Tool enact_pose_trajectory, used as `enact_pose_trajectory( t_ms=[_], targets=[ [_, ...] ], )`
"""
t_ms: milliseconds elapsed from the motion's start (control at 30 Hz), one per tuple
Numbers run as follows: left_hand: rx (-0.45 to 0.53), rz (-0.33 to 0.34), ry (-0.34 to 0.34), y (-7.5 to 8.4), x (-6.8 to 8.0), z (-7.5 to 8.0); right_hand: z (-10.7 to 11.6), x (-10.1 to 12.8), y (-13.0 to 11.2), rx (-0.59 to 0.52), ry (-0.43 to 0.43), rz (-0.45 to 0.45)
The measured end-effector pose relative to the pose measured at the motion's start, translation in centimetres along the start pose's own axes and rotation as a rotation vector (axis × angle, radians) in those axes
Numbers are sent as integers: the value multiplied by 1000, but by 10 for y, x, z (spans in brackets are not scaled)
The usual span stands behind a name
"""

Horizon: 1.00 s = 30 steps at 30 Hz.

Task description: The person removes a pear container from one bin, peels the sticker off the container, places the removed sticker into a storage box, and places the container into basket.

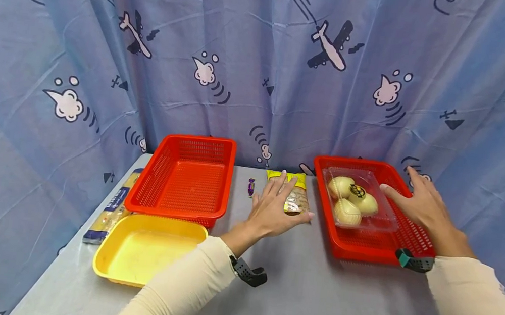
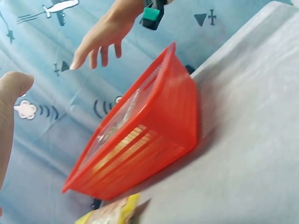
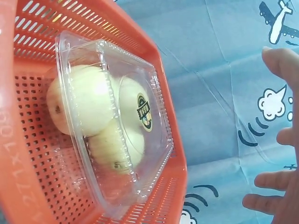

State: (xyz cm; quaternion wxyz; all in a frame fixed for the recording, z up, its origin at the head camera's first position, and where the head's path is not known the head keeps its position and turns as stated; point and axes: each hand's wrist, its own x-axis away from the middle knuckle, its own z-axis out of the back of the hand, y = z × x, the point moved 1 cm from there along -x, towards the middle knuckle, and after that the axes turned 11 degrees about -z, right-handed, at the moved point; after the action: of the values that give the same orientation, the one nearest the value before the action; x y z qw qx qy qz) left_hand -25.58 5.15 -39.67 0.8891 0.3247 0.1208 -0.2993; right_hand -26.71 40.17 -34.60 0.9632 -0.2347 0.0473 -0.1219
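Observation:
My left hand (image 1: pixel 270 212) reaches over a yellow-topped clear packet (image 1: pixel 297 201) of pale brown pieces, its fingers extended and thumb spread, partly covering it. In the left wrist view, that hand's thumb (image 2: pixel 11 91) is apart from everything, and the packet (image 2: pixel 110 214) shows at the bottom edge. My right hand (image 1: pixel 423 204) hovers at the right side of the right red basket (image 1: pixel 339 251), fingers spread and holding nothing. Inside that basket sits a clear plastic clamshell box (image 3: pixel 119 205), tilted, with a black-and-gold sticker and three pale round fruits or vegetables (image 3: pixel 84 100).
Another red basket (image 1: pixel 158 189) stands at the left, with a yellow basin (image 1: pixel 103 260) in front of it. A long blue-and-yellow package (image 1: pixel 116 200) lies along the table's left edge. A small purple wrapped candy (image 1: pixel 251 187) lies between the baskets. A patterned curtain (image 1: pixel 242 75) hangs behind.

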Motion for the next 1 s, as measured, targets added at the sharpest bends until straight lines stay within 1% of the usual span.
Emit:
enact_pose_trajectory(
  t_ms=[200,333,467,567,700,800,900,1000],
  targets=[
    [24,0,-9,11,-6,-21,-1,-6,1,-26,0,15],
    [42,7,-34,18,-10,-34,-3,-10,2,-40,0,30],
    [87,18,-49,24,-13,-46,-6,-14,3,-43,-17,4],
    [86,17,-55,28,-16,-53,-9,-18,3,-51,-33,-14],
    [57,34,-88,30,-18,-63,-13,-21,3,-67,-49,-19],
    [69,55,-115,31,-18,-71,-17,-21,4,-81,-62,-31],
    [90,70,-125,31,-18,-77,-20,-22,5,-90,-77,-41],
    [95,79,-116,31,-20,-81,-25,-23,3,-102,-93,-49]
  ],
)
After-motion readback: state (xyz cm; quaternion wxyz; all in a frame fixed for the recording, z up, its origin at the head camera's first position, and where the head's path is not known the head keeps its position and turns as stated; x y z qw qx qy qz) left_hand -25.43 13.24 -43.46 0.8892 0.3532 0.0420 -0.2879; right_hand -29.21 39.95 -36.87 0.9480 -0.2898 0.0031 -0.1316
